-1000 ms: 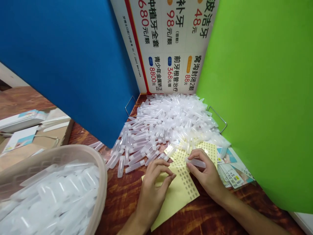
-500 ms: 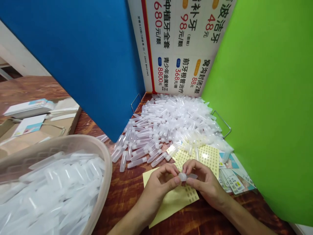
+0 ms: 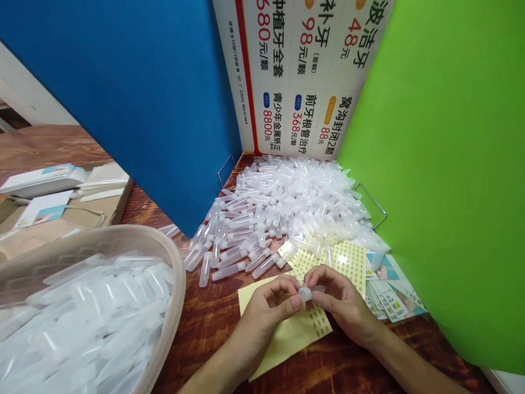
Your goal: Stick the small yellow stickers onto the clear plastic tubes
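Note:
Between my two hands is a small translucent plastic tube (image 3: 304, 294), its round white cap turned toward me. My right hand (image 3: 342, 303) pinches the tube's body, which partly shows behind the fingers. My left hand (image 3: 270, 306) is closed at the cap, with thumb and fingertips against its left side. Whether the left fingertips also hold something small cannot be made out. Under my hands lies a yellow sticker sheet (image 3: 283, 345) with rows of small round dots at its right part. Another dotted sheet (image 3: 353, 262) is just behind.
A large pile of capped tubes (image 3: 295, 197) lies at the back between a blue panel (image 3: 164, 109) and a green panel (image 3: 443, 137). A plastic basket (image 3: 178, 279) full of tubes stands left. Printed cards (image 3: 394, 301) lie right; a cardboard box (image 3: 117, 202) sits back left.
The view has shifted slightly. My hands stay together at the tube, and my right fingers now cover a little more of its body.

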`<action>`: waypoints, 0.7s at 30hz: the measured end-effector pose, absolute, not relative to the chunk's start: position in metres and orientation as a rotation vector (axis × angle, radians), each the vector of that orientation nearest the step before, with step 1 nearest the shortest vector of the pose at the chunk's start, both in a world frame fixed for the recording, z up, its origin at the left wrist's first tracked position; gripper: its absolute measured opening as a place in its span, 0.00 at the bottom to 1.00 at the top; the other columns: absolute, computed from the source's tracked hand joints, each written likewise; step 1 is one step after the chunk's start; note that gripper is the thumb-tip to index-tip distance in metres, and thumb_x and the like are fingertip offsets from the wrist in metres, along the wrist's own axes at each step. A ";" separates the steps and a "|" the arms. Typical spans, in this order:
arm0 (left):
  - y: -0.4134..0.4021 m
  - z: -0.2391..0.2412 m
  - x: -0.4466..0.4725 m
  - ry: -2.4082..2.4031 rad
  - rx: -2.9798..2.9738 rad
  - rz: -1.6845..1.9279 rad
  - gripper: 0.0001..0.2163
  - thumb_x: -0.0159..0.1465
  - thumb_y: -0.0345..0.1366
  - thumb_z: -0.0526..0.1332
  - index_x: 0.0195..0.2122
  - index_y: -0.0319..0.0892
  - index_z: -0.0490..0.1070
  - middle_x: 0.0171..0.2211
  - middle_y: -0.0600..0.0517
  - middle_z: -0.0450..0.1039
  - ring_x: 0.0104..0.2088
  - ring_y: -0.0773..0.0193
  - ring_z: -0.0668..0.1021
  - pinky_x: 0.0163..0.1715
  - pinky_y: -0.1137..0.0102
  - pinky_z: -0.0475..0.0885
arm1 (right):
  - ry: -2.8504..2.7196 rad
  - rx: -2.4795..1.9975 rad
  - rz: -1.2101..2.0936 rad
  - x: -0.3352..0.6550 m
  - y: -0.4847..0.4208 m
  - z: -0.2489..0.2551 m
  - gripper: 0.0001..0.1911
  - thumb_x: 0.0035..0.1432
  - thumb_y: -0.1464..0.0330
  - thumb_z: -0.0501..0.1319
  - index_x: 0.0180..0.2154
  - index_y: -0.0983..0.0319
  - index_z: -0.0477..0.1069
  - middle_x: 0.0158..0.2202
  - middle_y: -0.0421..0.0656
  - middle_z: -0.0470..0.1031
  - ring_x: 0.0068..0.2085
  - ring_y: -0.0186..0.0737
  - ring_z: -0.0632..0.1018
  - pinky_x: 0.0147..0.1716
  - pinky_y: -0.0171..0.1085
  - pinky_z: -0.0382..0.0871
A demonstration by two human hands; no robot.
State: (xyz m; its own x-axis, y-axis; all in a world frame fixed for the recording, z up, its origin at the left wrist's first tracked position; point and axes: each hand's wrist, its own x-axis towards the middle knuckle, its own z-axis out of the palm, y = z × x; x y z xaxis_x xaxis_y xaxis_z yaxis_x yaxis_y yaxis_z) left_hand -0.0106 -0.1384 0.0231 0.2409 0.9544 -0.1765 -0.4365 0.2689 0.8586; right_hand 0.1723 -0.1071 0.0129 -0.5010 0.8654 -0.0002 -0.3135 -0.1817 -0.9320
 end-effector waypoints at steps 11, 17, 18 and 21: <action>-0.138 0.024 -0.011 0.883 0.780 1.064 0.17 0.53 0.47 0.74 0.26 0.40 0.71 0.36 0.51 0.68 0.39 0.61 0.71 0.42 0.69 0.66 | -1.201 -0.681 1.814 0.171 -0.107 0.014 0.13 0.55 0.66 0.72 0.32 0.59 0.68 0.39 0.41 0.69 0.37 0.36 0.72 0.37 0.35 0.69; -0.138 0.022 -0.010 0.887 0.789 1.056 0.18 0.51 0.48 0.75 0.25 0.40 0.71 0.36 0.51 0.69 0.39 0.60 0.71 0.41 0.69 0.66 | -1.218 -0.712 1.792 0.172 -0.108 0.014 0.18 0.53 0.64 0.73 0.29 0.59 0.64 0.38 0.41 0.68 0.37 0.37 0.70 0.35 0.34 0.66; -0.138 0.022 -0.010 0.890 0.789 1.053 0.18 0.51 0.48 0.75 0.25 0.40 0.71 0.36 0.51 0.69 0.38 0.61 0.71 0.41 0.69 0.66 | -1.224 -0.719 1.788 0.172 -0.108 0.014 0.18 0.53 0.63 0.73 0.29 0.59 0.64 0.38 0.41 0.68 0.37 0.37 0.69 0.35 0.34 0.66; -0.139 0.022 -0.011 0.908 0.803 1.051 0.17 0.53 0.47 0.74 0.26 0.40 0.72 0.36 0.51 0.68 0.38 0.61 0.71 0.40 0.69 0.66 | -1.228 -0.731 1.779 0.172 -0.108 0.015 0.18 0.52 0.63 0.73 0.29 0.59 0.64 0.38 0.42 0.68 0.37 0.37 0.69 0.35 0.34 0.66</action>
State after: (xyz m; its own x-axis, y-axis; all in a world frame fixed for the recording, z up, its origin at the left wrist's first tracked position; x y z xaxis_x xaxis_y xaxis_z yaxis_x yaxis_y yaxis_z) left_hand -0.0106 -0.1388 0.0219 0.2256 0.9475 -0.2267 -0.3622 0.2977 0.8833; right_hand 0.1720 -0.1079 0.0147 -0.4832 0.8755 -0.0051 -0.3061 -0.1743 -0.9359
